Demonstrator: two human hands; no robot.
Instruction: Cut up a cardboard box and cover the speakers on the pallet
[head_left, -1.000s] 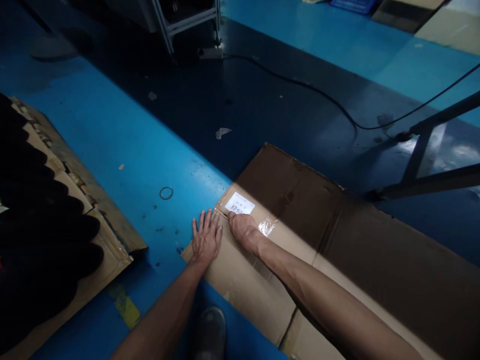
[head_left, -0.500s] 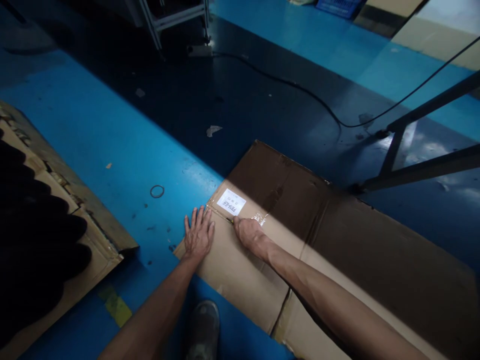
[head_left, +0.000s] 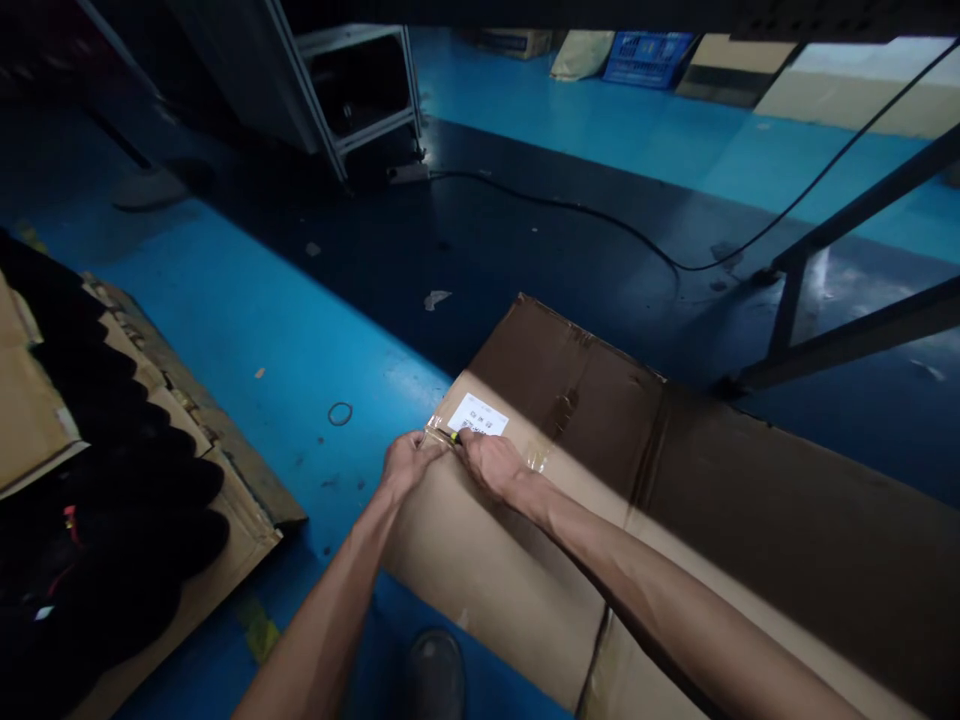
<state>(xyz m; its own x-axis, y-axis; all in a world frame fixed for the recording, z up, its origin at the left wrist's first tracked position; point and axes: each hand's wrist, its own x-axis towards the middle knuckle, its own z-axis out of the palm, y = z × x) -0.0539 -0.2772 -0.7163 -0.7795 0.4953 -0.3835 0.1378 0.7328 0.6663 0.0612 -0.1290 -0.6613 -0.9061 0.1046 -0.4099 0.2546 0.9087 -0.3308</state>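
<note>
A flattened cardboard box (head_left: pixel 525 560) lies on the blue floor, with a white printed label (head_left: pixel 478 415) near its corner. My right hand (head_left: pixel 487 463) is shut around a small yellow-tipped tool (head_left: pixel 454 436), whose body is mostly hidden, and its tip rests at the box's edge by the label. Right beside it, my left hand (head_left: pixel 409 465) has curled fingers on a strip of clear tape (head_left: pixel 435 427) at the box corner. The hands nearly touch. Another scrap of tape (head_left: pixel 536 457) shines right of the label.
Black items lie on a cardboard sheet (head_left: pixel 247 500) at left. A rubber band (head_left: pixel 340 413) and my shoe (head_left: pixel 435 675) are on the floor. A black cable (head_left: pixel 570 205) runs behind the box, near a metal-framed cart (head_left: pixel 360 90) and dark metal bars (head_left: pixel 847 270).
My left hand has gone from lying flat on the cardboard to curling at the tape beside my right hand. The view has tilted up, showing more of the floor beyond.
</note>
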